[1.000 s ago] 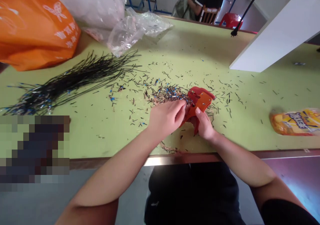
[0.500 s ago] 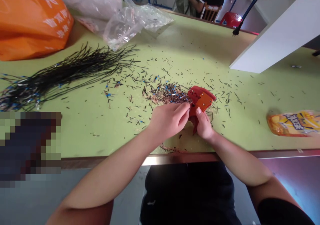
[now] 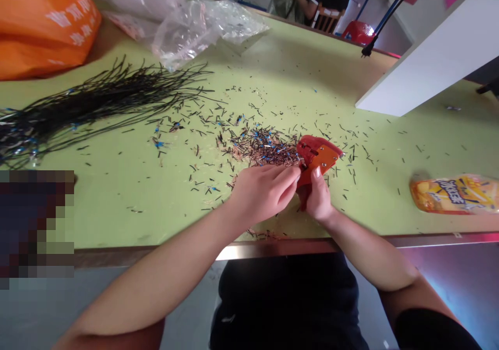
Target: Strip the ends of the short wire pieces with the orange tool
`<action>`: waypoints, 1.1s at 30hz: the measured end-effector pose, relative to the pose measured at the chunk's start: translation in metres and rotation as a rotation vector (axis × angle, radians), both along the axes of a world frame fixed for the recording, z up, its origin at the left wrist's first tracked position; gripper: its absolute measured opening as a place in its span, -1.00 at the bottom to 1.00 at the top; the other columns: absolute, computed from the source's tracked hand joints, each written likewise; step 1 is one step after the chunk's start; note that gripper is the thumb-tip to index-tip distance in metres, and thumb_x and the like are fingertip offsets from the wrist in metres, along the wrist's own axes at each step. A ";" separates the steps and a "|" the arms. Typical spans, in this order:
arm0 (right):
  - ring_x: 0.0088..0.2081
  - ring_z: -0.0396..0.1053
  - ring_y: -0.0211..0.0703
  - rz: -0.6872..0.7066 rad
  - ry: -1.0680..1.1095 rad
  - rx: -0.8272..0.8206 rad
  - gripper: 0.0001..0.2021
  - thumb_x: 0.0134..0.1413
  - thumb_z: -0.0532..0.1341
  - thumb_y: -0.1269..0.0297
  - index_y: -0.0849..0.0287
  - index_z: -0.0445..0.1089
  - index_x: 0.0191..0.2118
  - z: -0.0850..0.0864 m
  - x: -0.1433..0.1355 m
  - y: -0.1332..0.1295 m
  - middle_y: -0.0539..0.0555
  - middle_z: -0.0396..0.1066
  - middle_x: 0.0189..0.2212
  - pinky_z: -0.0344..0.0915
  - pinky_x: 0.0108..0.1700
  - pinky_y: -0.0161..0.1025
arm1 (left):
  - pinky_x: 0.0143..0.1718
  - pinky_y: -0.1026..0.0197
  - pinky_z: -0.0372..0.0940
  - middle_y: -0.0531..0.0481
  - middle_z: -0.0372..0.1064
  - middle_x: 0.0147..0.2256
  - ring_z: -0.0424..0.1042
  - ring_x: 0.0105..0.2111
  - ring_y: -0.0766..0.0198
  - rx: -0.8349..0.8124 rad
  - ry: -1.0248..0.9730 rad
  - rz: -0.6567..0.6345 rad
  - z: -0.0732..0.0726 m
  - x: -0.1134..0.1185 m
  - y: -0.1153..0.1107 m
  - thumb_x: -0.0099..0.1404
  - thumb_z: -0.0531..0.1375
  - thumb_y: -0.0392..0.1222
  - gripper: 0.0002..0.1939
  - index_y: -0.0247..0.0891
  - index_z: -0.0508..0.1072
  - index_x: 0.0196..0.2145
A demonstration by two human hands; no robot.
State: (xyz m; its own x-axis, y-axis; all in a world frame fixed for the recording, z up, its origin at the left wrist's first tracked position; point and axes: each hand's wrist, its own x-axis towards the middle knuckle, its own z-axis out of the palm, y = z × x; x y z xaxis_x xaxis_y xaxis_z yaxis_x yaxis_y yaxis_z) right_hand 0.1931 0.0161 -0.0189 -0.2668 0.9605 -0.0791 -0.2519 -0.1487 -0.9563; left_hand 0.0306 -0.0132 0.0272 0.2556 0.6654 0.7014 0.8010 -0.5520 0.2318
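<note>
My right hand (image 3: 320,197) is wrapped round a red and orange wire stripper (image 3: 322,155), its thumb lying on the orange part. Close by on the left, my left hand (image 3: 268,191) is closed, its fingertips pinched together at the tool's jaw side. Whatever sits in that pinch is too small and hidden to make out. Just beyond both hands spreads a heap of short black wire scraps (image 3: 265,145) with blue bits and copper strands. Farther left lies a bundle of long black wires (image 3: 101,103), some with blue pieces at their ends.
Clear plastic bags (image 3: 210,25) and an orange bag (image 3: 42,33) stand at the back left. A white panel (image 3: 424,54) rises at the right, near a hanging black plug (image 3: 366,51). A yellow drink bottle (image 3: 454,194) lies at the right. Another person's arm shows beyond the table.
The view has shifted slightly, so the table's things sit a little farther left. The wire stripper has moved slightly right and turned a little; both hands remain close to it.
</note>
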 end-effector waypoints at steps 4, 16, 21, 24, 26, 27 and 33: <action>-0.02 0.52 0.17 0.003 -0.012 0.012 -0.47 0.22 0.17 -0.35 0.02 0.44 -0.04 0.001 0.001 0.001 0.13 0.52 -0.29 0.54 -0.07 0.08 | -0.55 0.24 0.07 0.13 0.41 -0.56 0.35 -0.59 0.38 0.005 0.001 -0.002 -0.001 0.001 0.000 0.45 0.09 -0.32 -0.85 -0.21 0.42 -0.28; -0.59 0.25 -0.09 0.100 -0.103 0.041 -0.33 0.21 -0.01 -0.50 0.02 0.27 -0.54 0.006 -0.001 0.000 0.00 0.13 -0.70 0.26 -0.61 -0.14 | -0.54 0.27 0.13 0.12 0.44 -0.54 0.38 -0.57 0.38 -0.012 -0.069 -0.027 -0.001 0.001 0.000 0.45 0.08 -0.34 -0.82 -0.20 0.40 -0.31; -0.44 0.40 0.00 0.128 -0.021 0.010 -0.33 0.16 0.00 -0.53 0.01 0.27 -0.50 0.015 -0.001 0.010 0.03 0.21 -0.63 0.46 -0.43 -0.06 | -0.52 0.27 0.13 0.12 0.45 -0.54 0.35 -0.58 0.39 -0.065 -0.146 -0.022 -0.001 -0.003 0.000 0.48 0.08 -0.30 -0.85 -0.19 0.43 -0.24; -0.39 0.45 0.01 0.299 0.075 -0.079 -0.33 0.11 0.03 -0.55 0.03 0.34 -0.43 0.023 0.002 0.020 0.05 0.31 -0.58 0.54 -0.29 -0.01 | -0.49 0.28 0.17 0.11 0.45 -0.52 0.34 -0.58 0.40 -0.107 -0.259 0.007 0.000 -0.009 0.003 0.51 0.08 -0.27 -0.84 -0.20 0.45 -0.20; -0.46 0.43 -0.05 0.434 0.129 -0.136 -0.31 0.10 0.06 -0.55 0.07 0.38 -0.39 0.027 0.005 0.024 0.03 0.34 -0.57 0.55 -0.30 -0.03 | -0.46 0.28 0.21 0.07 0.49 -0.46 0.37 -0.54 0.39 -0.128 -0.333 0.063 0.001 -0.014 0.006 0.53 0.08 -0.22 -0.83 -0.22 0.47 -0.18; -0.48 0.42 -0.08 0.490 0.151 -0.156 -0.30 0.10 0.07 -0.54 0.10 0.40 -0.37 0.028 0.007 0.025 0.03 0.37 -0.57 0.54 -0.31 -0.04 | -0.43 0.27 0.24 0.03 0.52 -0.41 0.40 -0.51 0.37 -0.138 -0.359 0.096 0.001 -0.016 0.008 0.54 0.07 -0.20 -0.81 -0.22 0.47 -0.17; -0.44 0.50 -0.09 0.664 0.185 -0.174 -0.26 0.12 0.12 -0.51 0.22 0.47 -0.28 0.022 0.011 0.023 0.10 0.49 -0.48 0.51 -0.33 -0.14 | -0.25 0.17 0.39 -0.06 0.56 -0.28 0.53 -0.32 0.24 -0.238 -0.380 0.145 -0.001 -0.022 0.013 0.58 -0.07 -0.16 -0.68 -0.24 0.45 0.00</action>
State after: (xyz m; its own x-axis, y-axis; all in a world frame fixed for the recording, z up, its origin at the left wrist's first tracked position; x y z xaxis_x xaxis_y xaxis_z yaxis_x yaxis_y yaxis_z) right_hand 0.2039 0.0387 0.0034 -0.8153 0.5677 -0.1139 -0.2106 -0.4738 -0.8551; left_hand 0.0081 -0.0004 0.0260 -0.0972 0.8290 0.5507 0.6995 -0.3367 0.6304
